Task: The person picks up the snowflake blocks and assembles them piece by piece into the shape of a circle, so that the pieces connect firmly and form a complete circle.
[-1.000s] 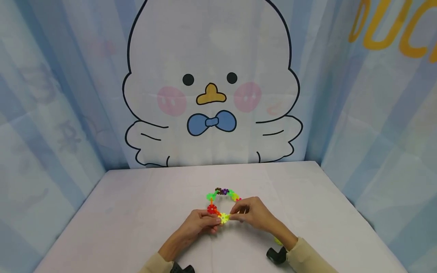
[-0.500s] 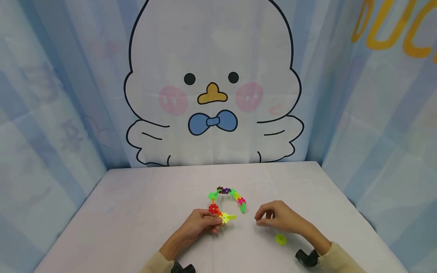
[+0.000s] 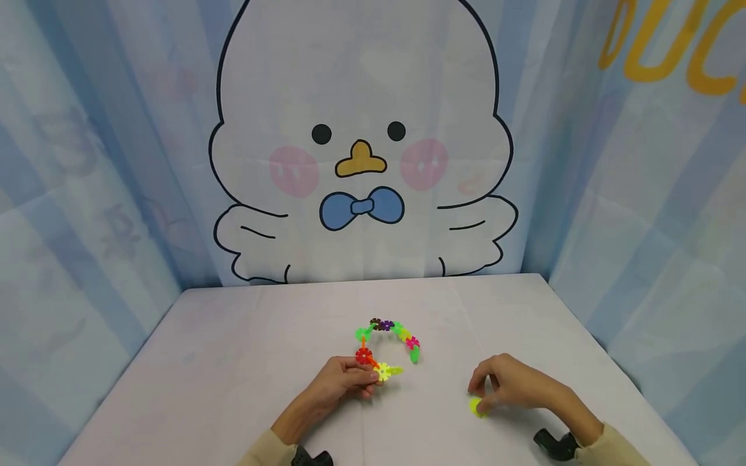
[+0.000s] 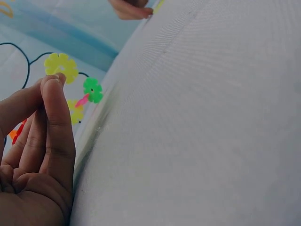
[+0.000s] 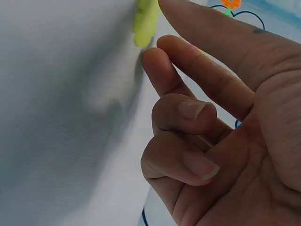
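Note:
My left hand [image 3: 344, 380] pinches a yellow snowflake disc [image 3: 384, 372] between thumb and fingers. It belongs to a curved chain of interlocked snowflake discs [image 3: 364, 356] in red, orange, green, brown, purple, yellow and pink. A gap separates the chain's yellow end from its green end disc [image 3: 414, 355]. Farther right, my right hand [image 3: 519, 383] is over a loose yellow-green snowflake disc [image 3: 474, 406] on the table, thumb at its edge. In the right wrist view, thumb and fingers stand apart beside that disc [image 5: 146, 21].
The white-covered table [image 3: 233, 388] ends at a curtain [image 3: 361, 252] printed with a cartoon duck; more blue-and-white cloth hangs on both sides. Black wrist gear [image 3: 556, 445] sits by the right sleeve, and similar black gear [image 3: 313, 458] by the left.
My right hand has let go of the chain's yellow end and moved right and down to the loose disc. The left hand keeps its grip in about the same place.

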### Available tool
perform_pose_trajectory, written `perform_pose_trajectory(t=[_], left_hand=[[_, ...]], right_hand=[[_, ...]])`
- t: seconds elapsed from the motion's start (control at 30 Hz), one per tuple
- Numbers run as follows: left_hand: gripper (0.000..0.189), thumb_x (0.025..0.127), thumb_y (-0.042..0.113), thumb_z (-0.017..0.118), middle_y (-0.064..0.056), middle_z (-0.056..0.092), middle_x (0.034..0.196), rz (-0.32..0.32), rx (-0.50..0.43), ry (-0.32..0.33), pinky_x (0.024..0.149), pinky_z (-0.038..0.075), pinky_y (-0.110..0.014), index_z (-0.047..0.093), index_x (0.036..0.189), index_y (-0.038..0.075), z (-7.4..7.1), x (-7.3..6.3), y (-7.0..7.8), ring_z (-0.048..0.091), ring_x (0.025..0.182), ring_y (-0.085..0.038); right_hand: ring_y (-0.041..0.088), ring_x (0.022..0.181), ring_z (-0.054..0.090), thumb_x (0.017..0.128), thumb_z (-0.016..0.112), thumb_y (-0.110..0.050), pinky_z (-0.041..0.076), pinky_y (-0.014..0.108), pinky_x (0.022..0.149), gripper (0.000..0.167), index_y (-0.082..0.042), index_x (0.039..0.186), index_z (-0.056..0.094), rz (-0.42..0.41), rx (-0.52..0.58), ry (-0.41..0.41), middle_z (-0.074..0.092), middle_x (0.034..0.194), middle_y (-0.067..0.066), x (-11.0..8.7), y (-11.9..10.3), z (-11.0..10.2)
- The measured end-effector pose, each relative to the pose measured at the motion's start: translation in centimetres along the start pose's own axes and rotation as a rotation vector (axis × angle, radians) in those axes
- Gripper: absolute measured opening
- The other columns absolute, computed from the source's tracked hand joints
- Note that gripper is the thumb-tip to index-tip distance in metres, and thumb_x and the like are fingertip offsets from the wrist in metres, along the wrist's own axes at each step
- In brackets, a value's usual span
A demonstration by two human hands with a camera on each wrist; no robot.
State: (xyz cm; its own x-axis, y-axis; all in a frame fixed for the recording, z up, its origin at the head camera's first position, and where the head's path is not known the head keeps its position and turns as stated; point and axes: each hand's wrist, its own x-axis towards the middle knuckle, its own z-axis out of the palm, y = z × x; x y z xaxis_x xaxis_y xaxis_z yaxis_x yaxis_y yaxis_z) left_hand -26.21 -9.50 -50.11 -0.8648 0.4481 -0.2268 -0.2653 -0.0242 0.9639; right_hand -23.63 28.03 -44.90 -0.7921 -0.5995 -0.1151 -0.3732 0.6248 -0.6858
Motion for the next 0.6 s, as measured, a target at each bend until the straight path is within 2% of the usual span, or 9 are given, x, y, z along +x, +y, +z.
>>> perform_pose_trajectory(t=[0.2,0.6], left_hand=[[0.017,0.097,0.008,0.076,-0.007,0.083,0.095,0.008,-0.005,-0.007,0.070,0.063,-0.020,0.074,0.108,-0.005,-0.05,-0.08,-0.01,0.071,0.071,-0.005],[0.022,0.097,0.012,0.077,-0.008,0.083,0.098,-0.015,0.005,0.004,0.071,0.063,-0.020,0.074,0.111,-0.004,-0.17,0.00,0.05,0.072,0.072,-0.006]], right_hand=[[0.004,0.078,0.058,0.078,0.094,-0.020,0.049,0.020,0.067,0.022,-0.016,0.094,0.079,0.022,-0.010,0.002,0.071,0.088,-0.007,-0.15,0.16,0.36],[0.002,0.071,0.053,0.079,0.094,-0.019,0.046,0.019,0.062,0.023,-0.016,0.094,0.077,0.037,0.008,-0.011,0.070,0.086,-0.005,0.01,-0.10,0.43]])
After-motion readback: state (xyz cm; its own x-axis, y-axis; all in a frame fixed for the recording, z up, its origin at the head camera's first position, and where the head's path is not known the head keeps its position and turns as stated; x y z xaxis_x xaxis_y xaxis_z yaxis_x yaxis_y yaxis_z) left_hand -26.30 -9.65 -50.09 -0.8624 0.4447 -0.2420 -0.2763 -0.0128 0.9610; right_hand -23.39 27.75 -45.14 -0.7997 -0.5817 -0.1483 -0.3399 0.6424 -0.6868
